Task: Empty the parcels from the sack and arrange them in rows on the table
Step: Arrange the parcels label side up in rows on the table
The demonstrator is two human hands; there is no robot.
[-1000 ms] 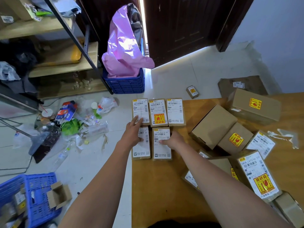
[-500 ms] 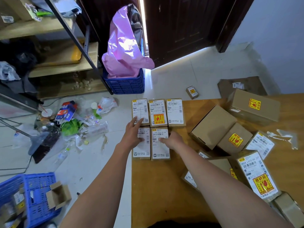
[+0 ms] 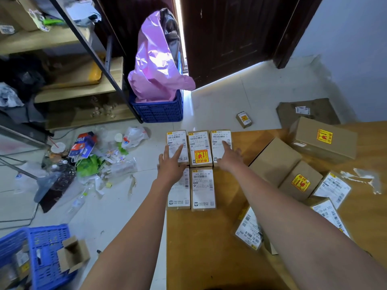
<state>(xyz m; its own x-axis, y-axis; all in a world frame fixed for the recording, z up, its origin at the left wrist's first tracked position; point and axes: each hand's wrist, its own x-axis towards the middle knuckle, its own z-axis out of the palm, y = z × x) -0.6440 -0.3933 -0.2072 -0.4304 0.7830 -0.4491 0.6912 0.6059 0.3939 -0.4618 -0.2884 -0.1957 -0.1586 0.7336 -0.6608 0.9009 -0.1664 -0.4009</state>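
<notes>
Small labelled parcels lie in two rows at the far left corner of the wooden table (image 3: 209,243): three in the far row, with the middle parcel (image 3: 200,148) bearing a yellow sticker, and two in the near row (image 3: 202,188). My left hand (image 3: 170,164) lies flat with straight fingers on the far-left parcel (image 3: 177,141) and over the near-left parcel (image 3: 180,195). Straight fingers of my right hand (image 3: 229,156) press the far-right parcel (image 3: 219,139). No sack shows on the table.
Unsorted brown boxes (image 3: 274,160) and labelled packets (image 3: 249,231) crowd the table's right side. On the floor are one small parcel (image 3: 244,119), litter (image 3: 90,160), a blue crate (image 3: 39,254) at near left, and a blue crate with a pink bag (image 3: 157,65) by the door.
Both hands moved away from me, from the near row up to the far row. My right hand left the near-right parcel and now presses the far-right one.
</notes>
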